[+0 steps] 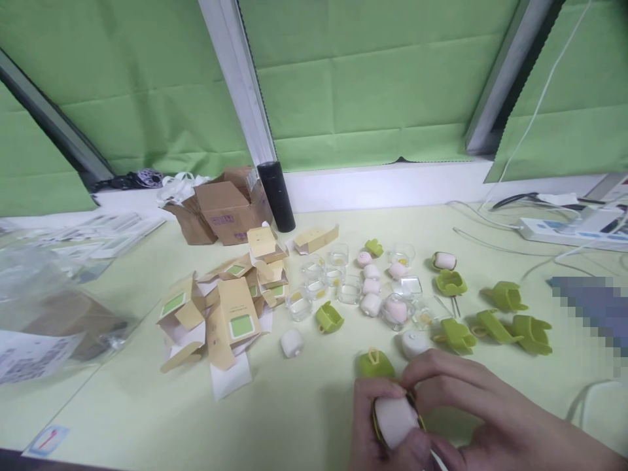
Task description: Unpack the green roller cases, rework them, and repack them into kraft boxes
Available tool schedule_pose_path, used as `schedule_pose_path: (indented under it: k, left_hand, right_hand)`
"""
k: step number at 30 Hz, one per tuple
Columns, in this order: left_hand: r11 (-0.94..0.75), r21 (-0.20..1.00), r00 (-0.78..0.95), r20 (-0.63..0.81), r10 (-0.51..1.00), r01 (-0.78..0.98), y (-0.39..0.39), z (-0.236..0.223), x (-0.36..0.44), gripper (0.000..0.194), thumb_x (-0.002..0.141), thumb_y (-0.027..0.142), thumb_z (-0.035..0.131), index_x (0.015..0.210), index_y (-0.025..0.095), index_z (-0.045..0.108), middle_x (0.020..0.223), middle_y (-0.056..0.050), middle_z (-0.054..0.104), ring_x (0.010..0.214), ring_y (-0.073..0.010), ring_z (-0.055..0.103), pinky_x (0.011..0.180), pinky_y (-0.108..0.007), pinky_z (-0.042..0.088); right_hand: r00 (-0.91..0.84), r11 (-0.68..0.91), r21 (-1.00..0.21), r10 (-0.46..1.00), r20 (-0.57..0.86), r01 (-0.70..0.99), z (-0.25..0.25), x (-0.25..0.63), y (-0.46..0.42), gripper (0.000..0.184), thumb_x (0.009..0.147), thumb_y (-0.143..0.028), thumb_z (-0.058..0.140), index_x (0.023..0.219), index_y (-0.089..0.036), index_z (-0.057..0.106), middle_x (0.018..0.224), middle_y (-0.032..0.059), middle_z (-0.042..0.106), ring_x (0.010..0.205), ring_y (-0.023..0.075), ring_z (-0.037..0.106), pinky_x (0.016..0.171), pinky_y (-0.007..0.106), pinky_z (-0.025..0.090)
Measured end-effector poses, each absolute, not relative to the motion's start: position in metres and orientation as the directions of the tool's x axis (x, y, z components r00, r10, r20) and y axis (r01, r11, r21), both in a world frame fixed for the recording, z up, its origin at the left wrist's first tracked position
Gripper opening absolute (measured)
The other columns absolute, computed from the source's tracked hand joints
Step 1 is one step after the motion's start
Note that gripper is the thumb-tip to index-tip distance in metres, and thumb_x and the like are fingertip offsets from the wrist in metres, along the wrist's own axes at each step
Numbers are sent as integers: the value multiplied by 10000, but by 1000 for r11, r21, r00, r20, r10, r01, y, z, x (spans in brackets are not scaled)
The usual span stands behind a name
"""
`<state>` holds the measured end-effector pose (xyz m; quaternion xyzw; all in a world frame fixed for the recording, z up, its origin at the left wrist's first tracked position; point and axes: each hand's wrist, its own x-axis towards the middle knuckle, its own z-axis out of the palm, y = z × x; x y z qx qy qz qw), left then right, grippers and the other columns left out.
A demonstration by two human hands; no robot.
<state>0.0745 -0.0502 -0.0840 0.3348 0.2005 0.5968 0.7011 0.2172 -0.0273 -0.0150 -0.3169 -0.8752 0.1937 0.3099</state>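
At the near edge, my left hand (366, 418) is closed around a white rounded block (396, 422) with a dark, yellow-green rim around it. My right hand (471, 405) pinches that rim from the right. Something thin and pale shows below its fingers, too little to name. Just beyond my hands lie a green cover with a loop (375, 364) and another white block (415, 343). A single white block (292, 343) and a green leaf-shaped cover (330, 318) sit further left.
Several clear plastic cups (350, 290) and pink-white blocks (371, 304) stand mid-table. Green covers (532, 334) lie at right. Opened small boxes (235, 320), a carton (228, 212), a black bottle (277, 196) and a plastic bag (39, 275) are leftward. A power strip (549, 230) lies back right.
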Motion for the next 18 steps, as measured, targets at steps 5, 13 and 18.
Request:
schedule_pose_path:
  k: [5, 13, 18]
  left_hand:
    - [75, 724, 231, 118, 966, -686, -46, -84, 67, 347, 665, 421, 771, 893, 244, 577, 754, 27, 569, 584, -61, 418, 535, -189, 295]
    - [125, 745, 248, 56, 967, -655, -47, -79, 68, 380, 609, 397, 813, 855, 252, 562, 686, 47, 567, 530, -54, 399, 511, -176, 280]
    - [125, 772, 265, 58, 962, -623, -48, -78, 66, 352, 627, 400, 795, 842, 240, 567, 666, 53, 538, 525, -47, 357, 510, -183, 267]
  right_hand:
    - [-551, 699, -556, 707, 443, 450, -15, 212, -29, 328, 700, -38, 589, 966, -215, 513, 942, 36, 660, 842, 139, 644, 721, 196, 528]
    - [-504, 744, -482, 668, 547, 464, -27, 212, -34, 264, 706, -63, 596, 917, -196, 510, 926, 66, 640, 787, 155, 632, 663, 226, 525]
    - [-506, 757, -472, 654, 563, 452, -26, 212, -32, 256, 707, -66, 579, 923, -190, 520, 890, 61, 641, 764, 160, 635, 651, 226, 525]
